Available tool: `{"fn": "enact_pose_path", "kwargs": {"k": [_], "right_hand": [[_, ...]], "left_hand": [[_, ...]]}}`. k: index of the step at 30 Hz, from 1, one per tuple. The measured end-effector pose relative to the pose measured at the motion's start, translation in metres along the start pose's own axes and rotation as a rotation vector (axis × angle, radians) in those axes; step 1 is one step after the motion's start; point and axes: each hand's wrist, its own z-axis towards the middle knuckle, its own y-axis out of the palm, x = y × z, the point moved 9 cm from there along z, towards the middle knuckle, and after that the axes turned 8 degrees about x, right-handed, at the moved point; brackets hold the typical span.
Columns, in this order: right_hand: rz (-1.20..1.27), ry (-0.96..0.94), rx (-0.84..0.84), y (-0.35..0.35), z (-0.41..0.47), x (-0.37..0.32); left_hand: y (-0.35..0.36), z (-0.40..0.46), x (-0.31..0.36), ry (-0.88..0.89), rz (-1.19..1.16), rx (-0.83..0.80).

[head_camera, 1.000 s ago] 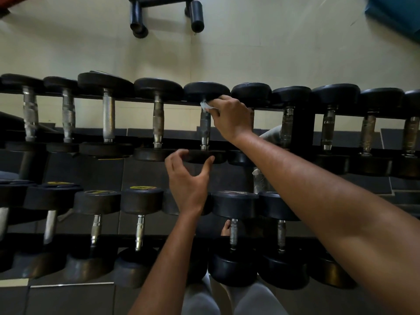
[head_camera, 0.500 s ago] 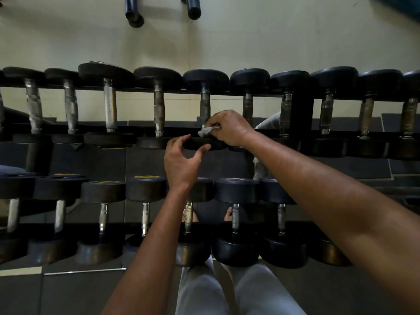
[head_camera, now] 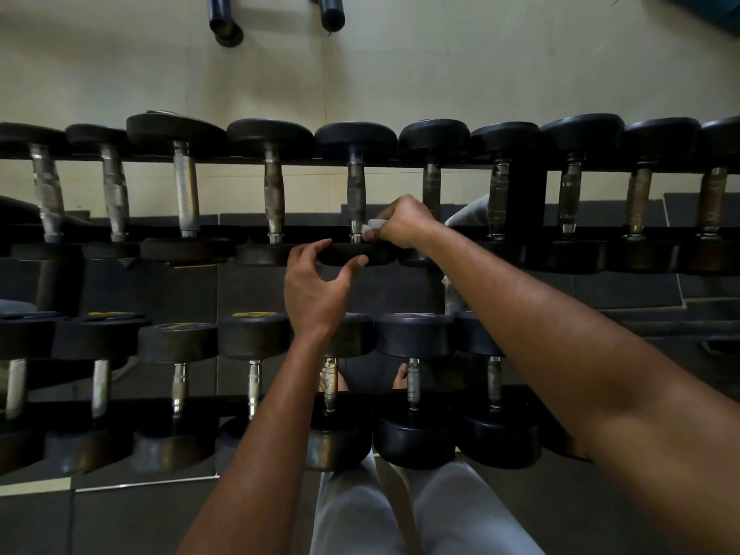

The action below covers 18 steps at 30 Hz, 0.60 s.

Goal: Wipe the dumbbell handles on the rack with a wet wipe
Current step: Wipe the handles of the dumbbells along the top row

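A two-tier rack (head_camera: 524,202) holds rows of black dumbbells with metal handles. My right hand (head_camera: 404,222) pinches a small white wet wipe (head_camera: 372,227) against the near end of the handle (head_camera: 355,194) of a dumbbell in the middle of the top row. My left hand (head_camera: 316,286) hovers just below, fingers curled apart around the near head (head_camera: 352,253) of that same dumbbell, its thumb and fingertips at the rim. Whether it presses on the head I cannot tell.
More dumbbells fill the top row (head_camera: 188,186) on both sides and the lower row (head_camera: 414,378) under my arms. Two dark bars (head_camera: 226,22) hang at the top against the pale wall. My legs in grey trousers (head_camera: 400,514) stand close to the rack.
My right hand slid the wipe from the far end of the handle down to its near end. My left hand rose toward the near dumbbell head.
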Motion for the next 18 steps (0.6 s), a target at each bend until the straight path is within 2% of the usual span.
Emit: {"fn": "enact_pose_path", "kwargs": {"k": [4, 11, 16, 18], "right_hand": [[0.344, 0.189, 0.075, -0.002, 0.005, 0.006], [0.648, 0.234, 0.233, -0.02, 0.022, -0.024], [0.643, 0.185, 0.284, -0.029, 0.024, -0.033], [0.543, 0.053, 0.308, -0.035, 0.017, -0.036]], "left_hand": [[0.001, 0.0, 0.0, -0.009, 0.003, 0.0], [0.0, 0.001, -0.003, -0.001, -0.015, 0.013], [0.002, 0.0, -0.004, -0.007, -0.034, 0.003], [0.002, -0.002, -0.002, -0.004, -0.03, 0.003]]}}
